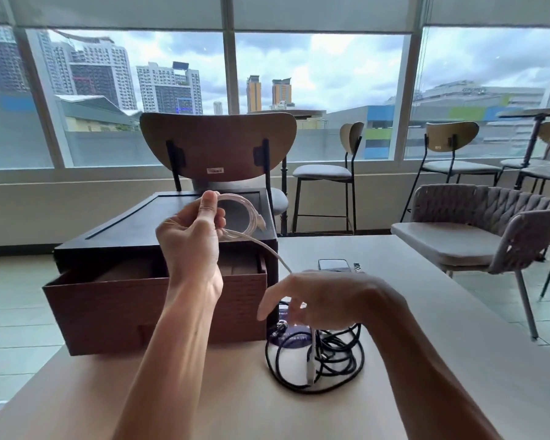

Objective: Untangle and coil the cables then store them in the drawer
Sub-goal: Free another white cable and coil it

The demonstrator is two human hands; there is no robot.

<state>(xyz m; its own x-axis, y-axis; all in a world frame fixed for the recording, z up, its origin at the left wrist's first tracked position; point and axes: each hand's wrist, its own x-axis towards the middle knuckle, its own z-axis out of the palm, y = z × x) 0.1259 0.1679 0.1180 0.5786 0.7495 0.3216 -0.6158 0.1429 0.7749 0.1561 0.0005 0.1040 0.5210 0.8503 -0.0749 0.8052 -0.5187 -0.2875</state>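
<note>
My left hand (192,236) is raised above the dark wooden drawer box (108,230) and grips a half-wound coil of white cable (251,211). The cable's free length runs down to the right, passes through the fingers of my right hand (318,300) and hangs with its plug end (311,369) over the table. Under my right hand lies a tangled heap of black cables (334,357) on the tabletop. The box's drawer (159,300) is pulled out toward me and stands open.
A phone (332,265) and a watch strap (358,267) lie on the beige table (426,312) behind my right hand. A wooden chair (218,144) stands behind the box, and a woven armchair (489,227) stands to the right.
</note>
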